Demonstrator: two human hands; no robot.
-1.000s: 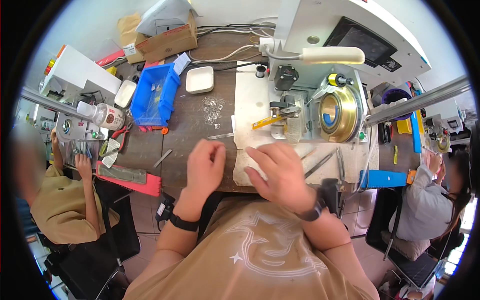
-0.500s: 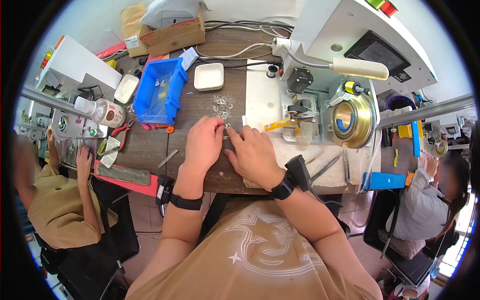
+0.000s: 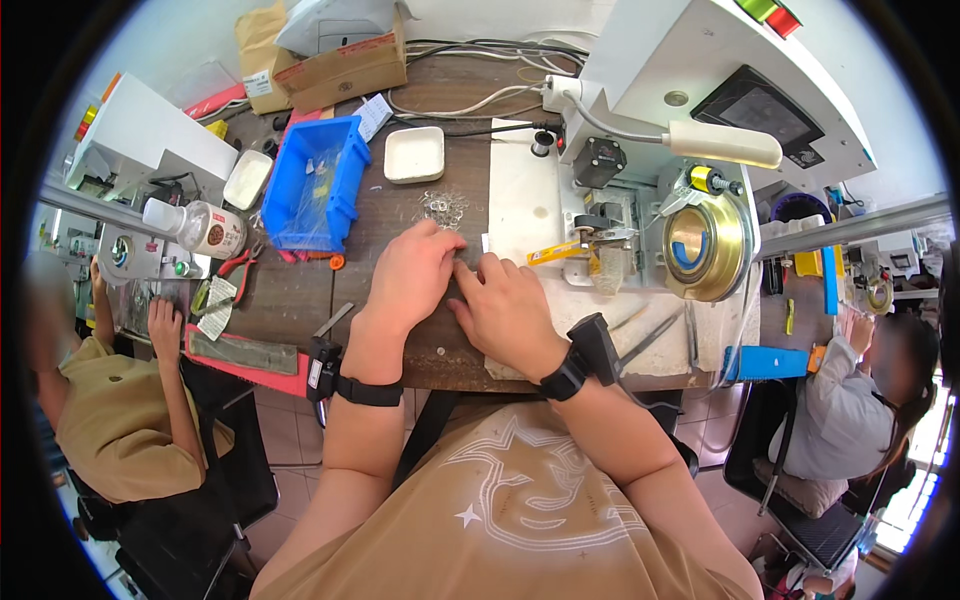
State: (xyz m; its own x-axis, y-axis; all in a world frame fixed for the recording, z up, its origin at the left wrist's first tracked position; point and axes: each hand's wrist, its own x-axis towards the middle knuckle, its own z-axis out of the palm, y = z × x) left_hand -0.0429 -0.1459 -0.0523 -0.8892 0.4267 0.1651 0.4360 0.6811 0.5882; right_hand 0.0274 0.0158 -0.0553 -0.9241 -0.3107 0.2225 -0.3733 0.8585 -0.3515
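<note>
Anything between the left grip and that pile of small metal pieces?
Nothing visible. The left grip is at the near edge of the pile of small metal pieces; the white dish sits beyond it, the blue bin to its left.

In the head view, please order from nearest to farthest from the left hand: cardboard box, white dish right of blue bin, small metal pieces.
1. Small metal pieces: just beyond the left hand.
2. White dish: behind the pieces.
3. Cardboard box: back left.

The small pieces [image 3: 441, 208] are silver, the bin [image 3: 300, 241] blue, the shirt [image 3: 450, 545] tan with white lines.
</note>
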